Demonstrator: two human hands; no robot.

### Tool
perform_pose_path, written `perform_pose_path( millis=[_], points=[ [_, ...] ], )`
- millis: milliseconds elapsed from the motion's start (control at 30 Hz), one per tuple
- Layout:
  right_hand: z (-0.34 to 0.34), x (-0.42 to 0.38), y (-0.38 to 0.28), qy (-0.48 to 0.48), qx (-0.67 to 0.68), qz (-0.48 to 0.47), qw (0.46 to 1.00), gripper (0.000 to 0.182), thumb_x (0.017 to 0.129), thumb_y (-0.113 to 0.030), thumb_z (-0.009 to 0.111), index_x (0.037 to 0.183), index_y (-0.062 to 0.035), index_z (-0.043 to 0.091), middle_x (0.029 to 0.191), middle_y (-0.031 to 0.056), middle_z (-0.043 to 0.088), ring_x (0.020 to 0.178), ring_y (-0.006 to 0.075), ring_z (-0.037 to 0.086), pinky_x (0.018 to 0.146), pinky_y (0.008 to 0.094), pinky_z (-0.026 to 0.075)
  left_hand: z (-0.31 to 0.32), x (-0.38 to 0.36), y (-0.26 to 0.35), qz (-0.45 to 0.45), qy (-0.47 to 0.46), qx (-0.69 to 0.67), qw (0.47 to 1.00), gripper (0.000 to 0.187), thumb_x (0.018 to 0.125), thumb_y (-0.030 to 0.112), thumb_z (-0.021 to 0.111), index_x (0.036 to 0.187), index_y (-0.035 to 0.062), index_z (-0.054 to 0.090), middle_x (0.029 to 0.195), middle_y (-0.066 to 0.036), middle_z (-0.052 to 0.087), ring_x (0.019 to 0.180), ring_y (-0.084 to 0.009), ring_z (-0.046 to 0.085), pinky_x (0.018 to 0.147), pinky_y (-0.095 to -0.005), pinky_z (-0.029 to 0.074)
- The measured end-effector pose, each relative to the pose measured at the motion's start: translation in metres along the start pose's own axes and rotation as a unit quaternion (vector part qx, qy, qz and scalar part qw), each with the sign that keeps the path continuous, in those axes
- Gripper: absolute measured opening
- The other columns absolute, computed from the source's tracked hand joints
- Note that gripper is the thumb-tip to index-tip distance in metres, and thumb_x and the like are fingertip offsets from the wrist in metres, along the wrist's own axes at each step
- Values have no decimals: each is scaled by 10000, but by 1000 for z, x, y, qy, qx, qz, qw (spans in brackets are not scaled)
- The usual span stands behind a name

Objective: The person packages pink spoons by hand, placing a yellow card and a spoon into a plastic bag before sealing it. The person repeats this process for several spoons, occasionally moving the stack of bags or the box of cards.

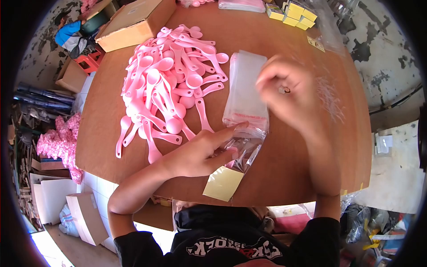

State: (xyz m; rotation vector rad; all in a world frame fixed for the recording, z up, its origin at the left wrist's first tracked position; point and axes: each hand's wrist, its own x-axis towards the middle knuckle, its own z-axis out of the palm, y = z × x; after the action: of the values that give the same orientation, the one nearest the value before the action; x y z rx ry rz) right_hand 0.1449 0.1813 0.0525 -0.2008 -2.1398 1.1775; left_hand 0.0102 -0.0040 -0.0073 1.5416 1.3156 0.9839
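My left hand [204, 153] is closed on a clear plastic bag [249, 153] near the front of the table. A yellow card [223, 183] shows at the bag's lower end, and a bit of pink lies under my thumb. Just beyond it is a stack of flat clear plastic bags [244, 84] with red-printed ends. Over the right side of that stack, my right hand [287, 91] is raised with curled fingers, blurred by motion. Something small and shiny shows at its fingers; I cannot make out what. To the left lies a large heap of pink measuring spoons [171, 84].
A cardboard box [133, 24] sits at the table's far left, with stacked yellow cards [296, 13] at the far right. Thin clear strips [330, 100] litter the right side. Another person in blue [69, 35] is at the upper left, beside a red stool [91, 60].
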Motion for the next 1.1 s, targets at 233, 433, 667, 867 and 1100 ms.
perform_pose_path(
  millis=[233, 433, 667, 867, 1100],
  points=[
    [-77, 12, -17, -14, -92, 134, 987, 58, 856, -66, 643, 875, -15, 661, 797, 3, 626, 742, 86, 590, 733, 250, 484, -3, 3, -9, 63, 77, -39, 994, 561, 952, 15, 545, 1465, -19, 320, 858, -32, 640, 737, -47, 550, 645, -209, 450],
    [-17, 0, -25, -252, -190, -74, 946, 143, 746, -65, 736, 863, -24, 665, 837, 79, 619, 741, 210, 626, 670, 315, 486, 1, 3, -7, 37, 98, -51, 993, 486, 926, 51, 573, 1383, -18, 424, 723, -81, 631, 629, -90, 583, 568, -281, 455],
    [29, -16, -23, -170, -354, -160, 906, 124, 699, -121, 724, 736, -64, 619, 767, 40, 560, 667, 229, 595, 582, 367, 475, -2, 0, 3, -4, 83, -35, 996, 215, 915, 30, 591, 1117, -26, 548, 736, -77, 651, 584, -65, 566, 487, -273, 420],
    [41, -23, -25, -144, -433, -207, 865, 99, 642, -116, 680, 669, -73, 596, 733, 27, 524, 616, 184, 557, 522, 337, 438, -5, -4, 8, -8, 58, 26, 998, 208, 867, 22, 601, 1056, -30, 533, 649, -114, 607, 531, -140, 588, 482, -300, 430],
    [40, -26, -26, -89, -279, -123, 948, 115, 592, -64, 663, 612, -63, 550, 666, 25, 538, 580, 215, 577, 494, 341, 446, -3, -7, 13, 50, 57, 38, 996, 277, 871, 23, 595, 1128, -44, 520, 592, -143, 596, 484, -232, 612, 460, -345, 432]
  ],
)
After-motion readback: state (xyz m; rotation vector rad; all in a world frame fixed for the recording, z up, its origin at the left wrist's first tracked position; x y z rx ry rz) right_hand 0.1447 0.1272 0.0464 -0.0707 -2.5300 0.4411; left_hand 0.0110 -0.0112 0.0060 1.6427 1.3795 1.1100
